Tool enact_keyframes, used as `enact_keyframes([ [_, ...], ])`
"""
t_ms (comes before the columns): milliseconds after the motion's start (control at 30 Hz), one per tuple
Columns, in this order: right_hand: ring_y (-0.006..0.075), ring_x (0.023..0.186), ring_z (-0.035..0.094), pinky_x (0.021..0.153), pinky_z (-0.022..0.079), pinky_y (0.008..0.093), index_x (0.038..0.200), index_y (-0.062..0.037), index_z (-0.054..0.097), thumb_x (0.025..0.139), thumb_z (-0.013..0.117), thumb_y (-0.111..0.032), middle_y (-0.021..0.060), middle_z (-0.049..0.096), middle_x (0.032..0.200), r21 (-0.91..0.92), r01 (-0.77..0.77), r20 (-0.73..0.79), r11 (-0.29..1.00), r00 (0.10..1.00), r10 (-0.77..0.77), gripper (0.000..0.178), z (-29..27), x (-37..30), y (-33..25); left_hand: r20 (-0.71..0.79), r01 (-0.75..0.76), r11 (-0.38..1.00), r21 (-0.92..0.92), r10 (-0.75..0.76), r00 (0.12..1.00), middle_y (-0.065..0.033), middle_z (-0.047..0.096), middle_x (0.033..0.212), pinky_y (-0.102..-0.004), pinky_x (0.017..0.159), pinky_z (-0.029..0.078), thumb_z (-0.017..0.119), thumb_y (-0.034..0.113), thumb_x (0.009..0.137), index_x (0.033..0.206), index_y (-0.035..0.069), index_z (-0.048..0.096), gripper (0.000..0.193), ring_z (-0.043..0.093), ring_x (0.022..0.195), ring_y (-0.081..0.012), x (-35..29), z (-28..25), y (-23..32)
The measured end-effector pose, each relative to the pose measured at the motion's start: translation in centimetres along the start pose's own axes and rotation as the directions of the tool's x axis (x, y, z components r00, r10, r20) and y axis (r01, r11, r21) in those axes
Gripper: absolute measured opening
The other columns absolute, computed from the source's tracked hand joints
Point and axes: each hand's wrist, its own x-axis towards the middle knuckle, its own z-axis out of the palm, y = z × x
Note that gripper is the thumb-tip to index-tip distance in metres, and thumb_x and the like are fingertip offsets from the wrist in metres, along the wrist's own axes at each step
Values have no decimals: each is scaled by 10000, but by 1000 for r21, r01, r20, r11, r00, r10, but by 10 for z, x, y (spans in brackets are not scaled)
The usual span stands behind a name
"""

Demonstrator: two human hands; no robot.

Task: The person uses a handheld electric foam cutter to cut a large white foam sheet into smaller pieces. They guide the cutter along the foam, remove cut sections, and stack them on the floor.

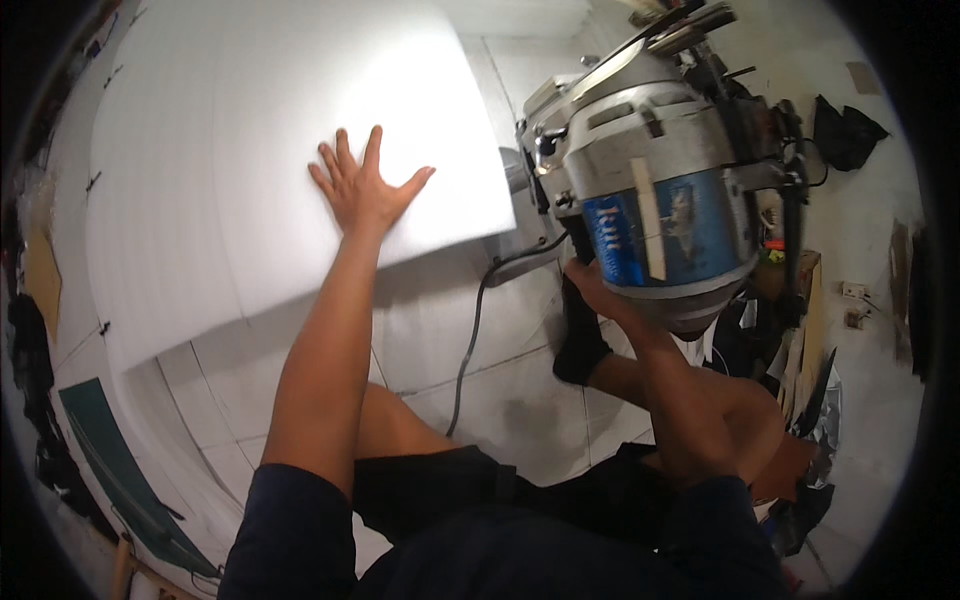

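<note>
While the L hand [362,195] is resting w/ fingers spread on the big white sheet [250,130] filling the upper left of the frame, the R hand [597,290] is sitting well apart from it, right of ctr, partly hidden by the blue-&-grey machine [700,235]; can't tell if it's gripping. That machine is standing upper right, nr the sheet's R edge. A dark cord [468,350] is running down from it, approx. mid-frame, past the tiled floor [525,425].
</note>
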Motion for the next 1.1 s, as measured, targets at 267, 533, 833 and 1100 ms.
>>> enact_keyframes([
  [267, 442, 1190, 507, 1069, 351, 457, 1364, 52, 435, 842, 607, -495, 321, 485, 1325, -121, -53, 153, 991, 986, 72, 775, -18, -34, -25, 33, 2, 1000, -14, -2, 999, -195, 207, 1572, -620, 1163, 34, 565, 864, 659, 1490, 259, 378, 1045, 86, 1470, -435, 6, 10, 6],
  [533, 203, 653, 586, 680, 516, 358, 1473, 21, 260, 855, 609, -313, 146, 598, 851, 125, -446, 128, 886, 893, 432, 784, -6, -39, -29, 35, 2, 1000, -28, -1, 999, -188, 207, 1571, -648, 1154, 28, 617, 843, 633, 1488, 300, 367, 1044, 86, 1465, -447, 17, 5, 16],
  [833, 141, 554, 537, 483, 467, 279, 1440, -19, 317, 860, 628, -222, 86, 552, 768, 172, -455, 166, 873, 887, 430, 689, -25, -32, -38, -22, -19, 999, -46, 18, 1000, -178, 234, 1566, -659, 1146, 61, 641, 824, 633, 1478, 316, 376, 1022, 117, 1460, -450, 36, 6, 17],
  [1100, 117, 519, 495, 441, 439, 274, 1376, -29, 347, 847, 649, -132, 58, 533, 759, 147, -271, -150, 951, 945, 292, 617, 30, -36, 18, 49, 5, 982, -188, 4, 999, -275, 194, 1562, -621, 1165, 9, 689, 758, 624, 1486, 179, 388, 1081, 104, 1457, -466, 36, -25, 22],
])
